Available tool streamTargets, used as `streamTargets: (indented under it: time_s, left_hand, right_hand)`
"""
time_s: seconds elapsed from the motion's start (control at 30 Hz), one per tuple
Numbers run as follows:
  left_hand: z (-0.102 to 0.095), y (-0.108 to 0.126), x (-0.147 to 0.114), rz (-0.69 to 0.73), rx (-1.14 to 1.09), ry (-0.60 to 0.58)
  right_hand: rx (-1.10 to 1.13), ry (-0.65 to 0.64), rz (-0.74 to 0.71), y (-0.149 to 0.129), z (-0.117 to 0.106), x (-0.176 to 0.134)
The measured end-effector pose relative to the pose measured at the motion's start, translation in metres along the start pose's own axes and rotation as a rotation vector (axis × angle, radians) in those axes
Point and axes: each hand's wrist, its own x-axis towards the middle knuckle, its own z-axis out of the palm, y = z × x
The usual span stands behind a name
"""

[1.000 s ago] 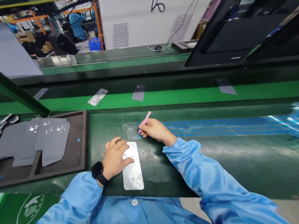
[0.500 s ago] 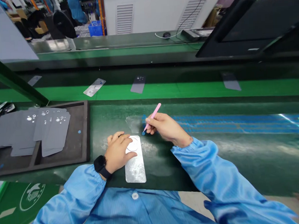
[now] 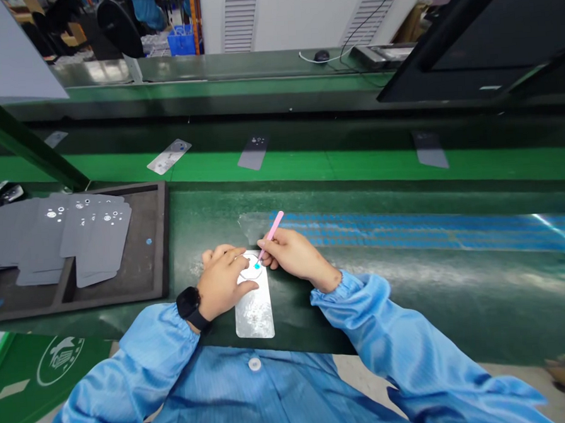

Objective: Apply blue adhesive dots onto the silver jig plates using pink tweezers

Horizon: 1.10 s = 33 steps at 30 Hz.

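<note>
A silvery phone back panel (image 3: 254,315) lies on the green bench, its round marking at the far end. My left hand (image 3: 224,279) rests over the panel's left side, fingers spread and fingertips touching its upper part. Pinched in my right hand (image 3: 291,252) are pink tweezers (image 3: 274,228), their tips down at the round marking. A small blue round sticker (image 3: 257,266) sits at the tweezer tips on the panel; whether the tips still hold it I cannot tell. Just beyond my right hand runs a clear strip with rows of blue dots (image 3: 382,230).
A dark divided tray (image 3: 146,269) at left holds several grey phone back panels (image 3: 107,243). On the bright green belt (image 3: 337,167) behind lie several more panels. A slanted green post (image 3: 28,146) stands at left, and a dark monitor (image 3: 486,43) overhangs the far right.
My right hand has moved left and slightly down, carrying the tweezers and blue sticker from beside the panel onto its round marking. My left hand stays on the panel. The view has shifted slightly.
</note>
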Motion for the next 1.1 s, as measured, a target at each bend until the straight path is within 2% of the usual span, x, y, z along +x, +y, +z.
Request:
streamTargets:
  time_s: [1.1]
  left_hand:
    - [0.0025,-0.0033,-0.0020,0.063,0.028,0.057]
  right_hand:
    - [0.004,0.043,0.028,-0.0052,0.0038,-0.0061]
